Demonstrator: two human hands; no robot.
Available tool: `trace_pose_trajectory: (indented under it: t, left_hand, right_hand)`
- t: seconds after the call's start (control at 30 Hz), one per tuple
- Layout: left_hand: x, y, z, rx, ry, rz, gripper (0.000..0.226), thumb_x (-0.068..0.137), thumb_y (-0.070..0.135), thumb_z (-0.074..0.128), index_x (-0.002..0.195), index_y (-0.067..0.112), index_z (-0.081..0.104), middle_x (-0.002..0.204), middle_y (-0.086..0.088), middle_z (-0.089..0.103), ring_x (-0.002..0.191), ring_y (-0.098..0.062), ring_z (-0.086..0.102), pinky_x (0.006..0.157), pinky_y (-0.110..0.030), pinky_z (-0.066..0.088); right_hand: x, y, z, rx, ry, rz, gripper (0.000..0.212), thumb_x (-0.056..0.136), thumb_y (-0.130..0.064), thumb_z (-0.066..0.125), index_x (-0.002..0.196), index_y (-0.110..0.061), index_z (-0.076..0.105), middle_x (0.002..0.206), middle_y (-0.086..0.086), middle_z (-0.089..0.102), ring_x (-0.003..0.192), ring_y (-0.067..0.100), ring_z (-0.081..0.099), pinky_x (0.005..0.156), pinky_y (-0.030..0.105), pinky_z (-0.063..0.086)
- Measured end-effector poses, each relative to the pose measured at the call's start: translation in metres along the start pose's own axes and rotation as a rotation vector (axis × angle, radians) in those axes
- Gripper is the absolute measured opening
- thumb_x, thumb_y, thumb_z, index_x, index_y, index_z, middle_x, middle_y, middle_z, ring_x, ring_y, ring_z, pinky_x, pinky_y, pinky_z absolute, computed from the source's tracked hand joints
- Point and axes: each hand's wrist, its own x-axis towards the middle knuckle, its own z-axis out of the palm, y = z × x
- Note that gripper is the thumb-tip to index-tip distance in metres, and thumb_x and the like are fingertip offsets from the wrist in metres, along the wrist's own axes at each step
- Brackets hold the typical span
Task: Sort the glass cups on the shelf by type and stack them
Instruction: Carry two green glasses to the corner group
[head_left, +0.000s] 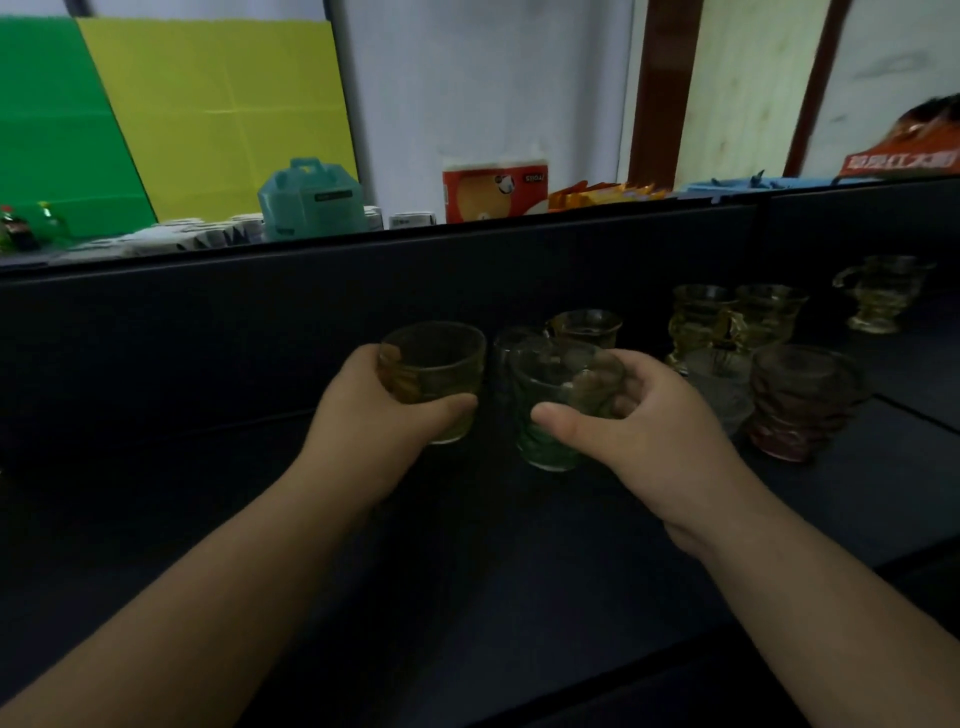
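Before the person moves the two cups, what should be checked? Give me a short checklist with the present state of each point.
1. Left hand grips the yellow cup: ok.
2. Right hand grips the green cup: ok.
3. The two held cups are the same type: not ok, the colours differ.
4. Both cups upright: ok.
5. Green cup lifted off the shelf: cannot tell.
6. Clear cup behind the green one stands apart from it: cannot tell.
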Motion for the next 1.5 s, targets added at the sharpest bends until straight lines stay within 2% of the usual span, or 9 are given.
trace_pose_trajectory:
  t: [0.17,0.33,0.53,0.77,0.87,0.93,1.1,1.37,1.5]
  left_hand:
    - [-0.057,0.032,0.013,-0.126,-0.013,0.081,0.061,0.055,0.044,0.084,0.106,0.044,0.052,0.096,0.016,0.071,0.084,0.010,0.067,0.060,-0.009,0.048]
    - [-0.104,0.061,0.066,-0.242,-0.050,0.110,0.057,0.048,0.040,0.082,0.099,0.042,0.057,0.087,0.036,0.069,0.080,0.013,0.067,0.057,-0.003,0.047]
    - [-0.136,0.109,0.169,-0.228,-0.155,0.144,0.080,0.033,0.055,0.083,0.109,0.047,0.059,0.102,0.029,0.070,0.092,0.002,0.071,0.082,-0.028,0.055]
    - [-0.159,0.168,0.312,-0.264,-0.245,0.145,0.080,0.030,0.052,0.086,0.106,0.042,0.060,0.098,0.029,0.070,0.084,0.002,0.071,0.078,-0.028,0.054]
    - [-0.162,0.188,0.365,-0.286,-0.264,0.142,0.085,0.030,0.052,0.085,0.110,0.043,0.058,0.100,0.032,0.067,0.086,0.003,0.070,0.080,-0.029,0.055]
    - [-0.163,0.200,0.398,-0.289,-0.282,0.134,0.090,0.031,0.051,0.085,0.115,0.042,0.057,0.102,0.032,0.067,0.088,0.002,0.070,0.082,-0.030,0.055]
    - [-0.156,0.228,0.472,-0.279,-0.329,0.154,0.089,0.028,0.054,0.083,0.111,0.046,0.054,0.103,0.034,0.066,0.090,0.007,0.068,0.076,-0.022,0.054]
    - [-0.134,0.274,0.598,-0.340,-0.412,0.304,0.076,0.032,0.055,0.079,0.103,0.053,0.053,0.105,0.039,0.062,0.091,0.015,0.064,0.068,-0.004,0.048]
    - [-0.109,0.295,0.655,-0.377,-0.408,0.297,0.077,0.034,0.057,0.080,0.105,0.055,0.051,0.108,0.040,0.059,0.095,0.016,0.062,0.069,-0.005,0.050]
  right_hand:
    - [-0.032,-0.008,-0.047,0.125,0.004,-0.069,0.049,0.060,-0.029,0.088,0.105,-0.029,0.068,0.091,-0.025,0.077,0.087,-0.006,0.072,0.069,0.008,0.052]
    - [-0.060,-0.005,-0.117,0.202,0.050,-0.124,0.055,0.054,-0.037,0.084,0.106,-0.025,0.075,0.100,-0.009,0.080,0.094,0.006,0.075,0.074,0.014,0.055]
    - [-0.090,-0.002,-0.230,0.170,0.048,-0.173,0.051,0.053,-0.041,0.094,0.097,-0.056,0.073,0.102,-0.020,0.078,0.095,0.001,0.073,0.075,0.012,0.055]
    - [-0.106,0.021,-0.382,0.185,0.148,-0.136,0.039,0.061,-0.039,0.094,0.093,-0.052,0.075,0.097,-0.018,0.078,0.091,-0.001,0.074,0.073,0.013,0.055]
    - [-0.104,0.035,-0.437,0.147,0.190,-0.114,0.059,0.051,-0.058,0.093,0.105,-0.047,0.073,0.107,-0.013,0.077,0.101,0.007,0.073,0.082,0.026,0.057]
    - [-0.101,0.042,-0.468,0.164,0.227,-0.118,0.064,0.045,-0.066,0.091,0.104,-0.049,0.073,0.108,-0.014,0.077,0.102,0.007,0.073,0.082,0.024,0.058]
    - [-0.087,0.060,-0.532,0.259,0.266,-0.145,0.057,0.042,-0.056,0.095,0.095,-0.049,0.077,0.099,-0.014,0.079,0.092,0.002,0.075,0.073,0.013,0.056]
    - [-0.046,0.105,-0.639,0.152,0.409,-0.118,0.078,0.037,-0.064,0.095,0.107,-0.035,0.075,0.105,0.000,0.078,0.096,0.014,0.075,0.077,0.023,0.059]
    - [-0.008,0.116,-0.691,0.121,0.428,-0.128,0.080,0.036,-0.063,0.096,0.110,-0.038,0.075,0.110,0.002,0.077,0.100,0.016,0.075,0.080,0.024,0.059]
